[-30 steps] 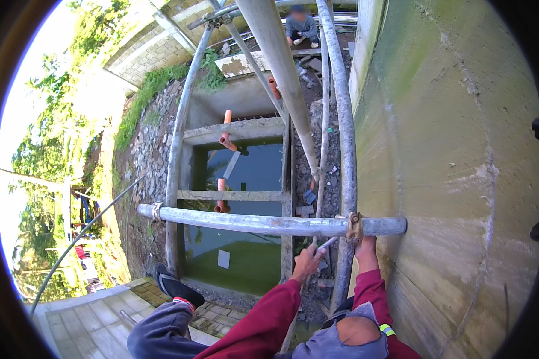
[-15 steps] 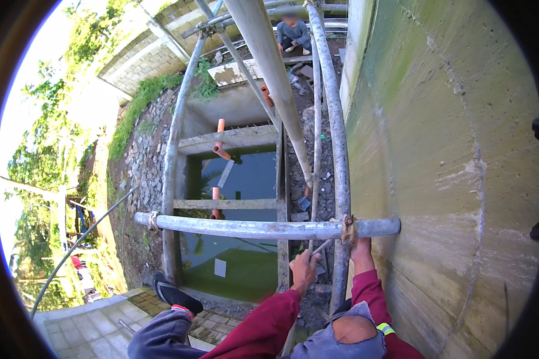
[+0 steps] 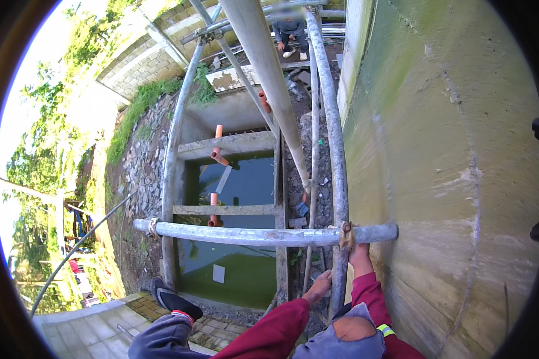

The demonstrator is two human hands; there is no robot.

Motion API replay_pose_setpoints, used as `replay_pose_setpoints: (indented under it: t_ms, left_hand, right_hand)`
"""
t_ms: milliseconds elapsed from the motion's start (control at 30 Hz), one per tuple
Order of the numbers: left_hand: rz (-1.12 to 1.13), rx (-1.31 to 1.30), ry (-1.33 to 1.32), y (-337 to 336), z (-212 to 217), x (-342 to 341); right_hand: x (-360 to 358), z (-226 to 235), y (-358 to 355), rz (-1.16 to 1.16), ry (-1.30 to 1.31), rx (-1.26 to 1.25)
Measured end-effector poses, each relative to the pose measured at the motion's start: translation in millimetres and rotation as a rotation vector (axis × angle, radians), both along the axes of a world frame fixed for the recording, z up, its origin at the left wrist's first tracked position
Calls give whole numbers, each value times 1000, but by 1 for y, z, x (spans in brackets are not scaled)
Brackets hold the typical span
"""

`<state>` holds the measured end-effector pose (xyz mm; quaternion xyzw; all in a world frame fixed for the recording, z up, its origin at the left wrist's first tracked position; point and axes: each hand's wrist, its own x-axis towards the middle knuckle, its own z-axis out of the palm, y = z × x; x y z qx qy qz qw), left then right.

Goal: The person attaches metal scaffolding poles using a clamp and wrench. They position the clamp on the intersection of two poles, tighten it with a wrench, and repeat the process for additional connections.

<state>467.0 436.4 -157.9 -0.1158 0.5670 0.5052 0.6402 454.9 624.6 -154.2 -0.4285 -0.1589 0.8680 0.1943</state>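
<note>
A galvanised horizontal scaffold pipe [image 3: 251, 236] crosses in front of me, joined to an upright scaffold pipe [image 3: 338, 179] by a rusty coupler clamp [image 3: 346, 236]. My right hand [image 3: 359, 256] reaches up under the pipe's right end, beside the clamp; its fingers are hidden behind the pipe. Just left of the upright and below the clamp, my left hand [image 3: 319, 286] is closed, fingertips near the upright. The thin metal tool it held half a second ago is hard to make out now. A second clamp [image 3: 153, 226] sits at the pipe's left end.
Far below lies a concrete tank [image 3: 230, 210] with green water and orange pipe fittings [image 3: 219, 157]. A tall stained wall [image 3: 443, 179] rises close on my right. My foot in a dark shoe [image 3: 173, 299] rests at lower left. A person [image 3: 290, 39] squats at the far end.
My left hand has drawn back from the clamp, down and to the right, toward the upright pipe. My right hand stays by the clamp. The view has shifted slightly.
</note>
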Motion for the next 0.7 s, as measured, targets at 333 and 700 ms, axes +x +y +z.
replay_pose_setpoints:
  t_ms: [333,700]
  left_hand:
    - [-560,-284,734,-2,29,-82]
    - [-572,-107,1849,33,35,-214]
  right_hand:
    - [5,-12,10,27,-38,-35]
    - [-2,19,3,-8,57,63]
